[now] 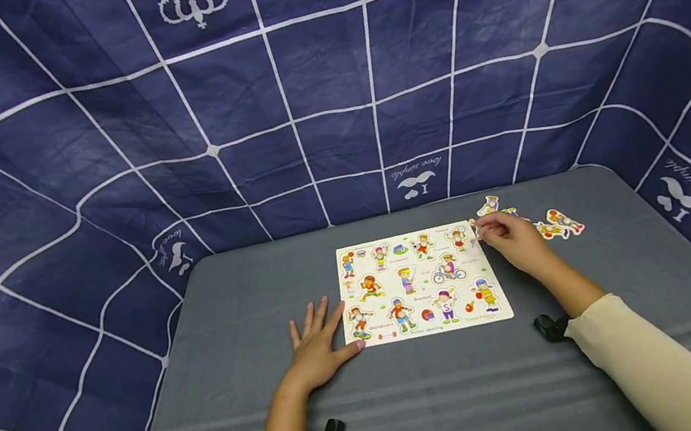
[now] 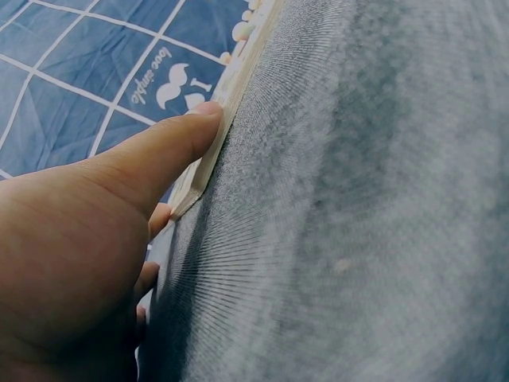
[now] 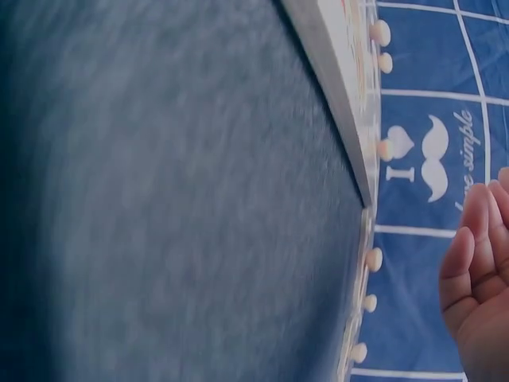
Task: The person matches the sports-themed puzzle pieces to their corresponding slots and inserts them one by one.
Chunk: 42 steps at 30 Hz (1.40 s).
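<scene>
The puzzle board (image 1: pixel 423 283) is lying flat on the grey bench (image 1: pixel 420 402), its long axis running left to right, showing colourful sports figures. The left hand (image 1: pixel 316 348) is resting open-fingered, thumb touching the board's left edge. The right hand (image 1: pixel 516 239) is hovering at the far right corner beside loose pieces (image 1: pixel 558 224); whether its grip holds one I cannot tell.

A grey cloth-covered desk (image 1: pixel 420 402) carries a white puzzle board (image 1: pixel 422 282) printed with small sports figures, lying flat near its far middle. Just beyond the board's far right corner, several loose figure pieces (image 1: pixel 555 223) lie scattered on the cloth.
</scene>
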Tool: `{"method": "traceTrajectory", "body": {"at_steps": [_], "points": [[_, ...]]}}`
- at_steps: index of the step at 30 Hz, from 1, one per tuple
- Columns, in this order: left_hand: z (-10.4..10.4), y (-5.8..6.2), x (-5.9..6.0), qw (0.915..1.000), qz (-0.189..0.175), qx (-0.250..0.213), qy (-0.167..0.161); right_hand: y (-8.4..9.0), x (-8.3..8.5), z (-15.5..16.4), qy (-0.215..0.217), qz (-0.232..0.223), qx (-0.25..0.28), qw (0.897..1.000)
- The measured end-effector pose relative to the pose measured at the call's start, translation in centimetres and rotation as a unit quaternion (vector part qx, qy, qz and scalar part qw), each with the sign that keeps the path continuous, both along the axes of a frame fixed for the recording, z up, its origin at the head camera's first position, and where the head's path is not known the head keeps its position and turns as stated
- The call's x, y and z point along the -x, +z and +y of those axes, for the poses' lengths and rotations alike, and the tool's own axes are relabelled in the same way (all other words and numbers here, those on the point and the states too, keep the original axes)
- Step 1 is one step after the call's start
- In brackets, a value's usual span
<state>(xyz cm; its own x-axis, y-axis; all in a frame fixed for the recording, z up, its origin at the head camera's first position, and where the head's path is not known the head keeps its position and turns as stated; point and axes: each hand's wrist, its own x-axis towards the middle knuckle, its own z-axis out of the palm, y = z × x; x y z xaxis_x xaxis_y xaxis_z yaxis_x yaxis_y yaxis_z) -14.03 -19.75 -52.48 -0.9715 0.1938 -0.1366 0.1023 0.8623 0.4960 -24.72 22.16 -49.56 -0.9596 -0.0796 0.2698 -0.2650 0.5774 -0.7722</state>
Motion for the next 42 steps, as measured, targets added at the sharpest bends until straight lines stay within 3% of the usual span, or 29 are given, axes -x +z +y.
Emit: {"method": "traceTrajectory", "body": {"at_steps": [18, 28, 42], "points": [[0.1, -0.1, 0.1, 1.0, 0.002, 0.0, 0.0, -0.4, -1.1, 4.3, -0.023, 0.029, 0.03, 0.999], [0.1, 0.0, 0.0, 1.0, 0.004, 0.0, -0.002, -0.3, -1.5, 6.9, -0.058, 0.046, -0.021, 0.997], [0.1, 0.0, 0.0, 1.0, 0.001, -0.001, 0.001, -0.3, -1.2, 9.5, -0.044, 0.021, -0.098, 0.994]]}}
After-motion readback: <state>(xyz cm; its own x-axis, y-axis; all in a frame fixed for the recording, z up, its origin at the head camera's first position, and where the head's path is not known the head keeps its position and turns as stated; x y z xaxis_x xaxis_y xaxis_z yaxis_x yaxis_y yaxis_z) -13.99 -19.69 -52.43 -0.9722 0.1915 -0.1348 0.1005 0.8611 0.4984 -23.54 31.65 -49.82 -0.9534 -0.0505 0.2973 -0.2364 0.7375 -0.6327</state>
